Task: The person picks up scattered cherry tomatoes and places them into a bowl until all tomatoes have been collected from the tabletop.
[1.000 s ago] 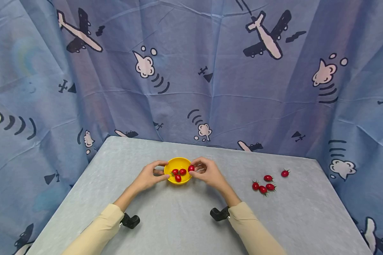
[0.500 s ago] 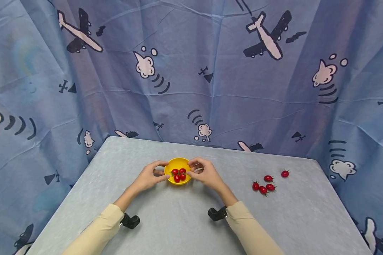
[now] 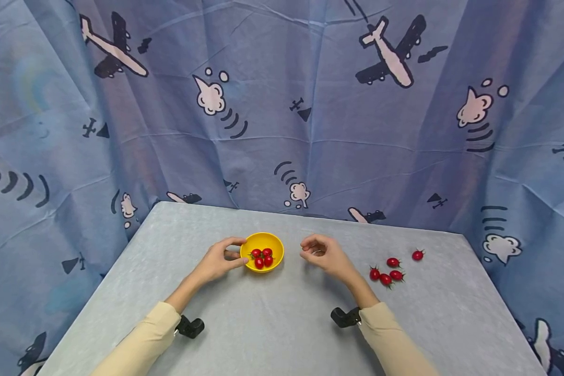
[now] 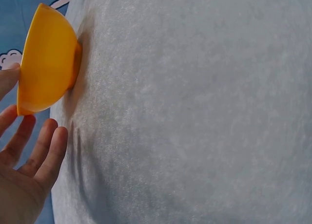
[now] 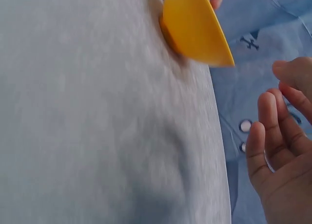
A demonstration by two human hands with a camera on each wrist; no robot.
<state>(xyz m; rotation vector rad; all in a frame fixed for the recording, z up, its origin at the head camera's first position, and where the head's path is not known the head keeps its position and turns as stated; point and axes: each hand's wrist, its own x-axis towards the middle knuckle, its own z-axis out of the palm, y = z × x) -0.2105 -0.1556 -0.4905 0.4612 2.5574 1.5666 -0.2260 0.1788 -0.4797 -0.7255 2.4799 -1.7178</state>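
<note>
Left hand (image 3: 218, 259): grip holding rim of yellow bowl (image 3: 263, 241), upright on counter (image 3: 272, 324), 4 tomatoes (image 3: 268, 260) inside. Right hand (image 3: 328, 257): grip narrow, between bowl and 5 loose tomatoes (image 3: 396, 275).

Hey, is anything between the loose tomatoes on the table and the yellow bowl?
Only your right hand: in the head view it lies between the loose tomatoes and the yellow bowl. No other object is visible between them. Your left hand is on the bowl's opposite side.
</note>
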